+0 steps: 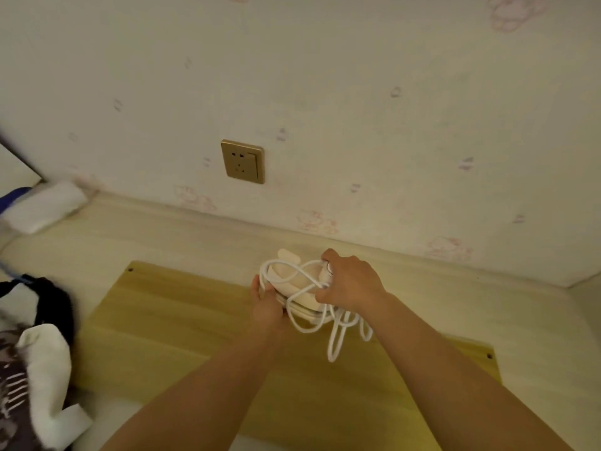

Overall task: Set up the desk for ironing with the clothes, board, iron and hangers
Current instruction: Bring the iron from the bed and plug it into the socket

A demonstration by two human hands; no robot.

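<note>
A small cream-white iron (300,288) sits at the far edge of the wooden board (182,327) that lies flat on the pale desk (162,232). Its white cord (335,333) is looped around it and hangs in loose coils over the board. My left hand (268,302) holds the iron's left side. My right hand (349,283) grips the top right of the iron together with loops of cord. A pile of clothes (35,362), black, white and patterned, lies at the desk's left edge.
A gold wall socket (243,161) with a switch is on the wallpapered wall above the desk. A folded white cloth (45,205) lies in the far left corner beside a blue object (14,194).
</note>
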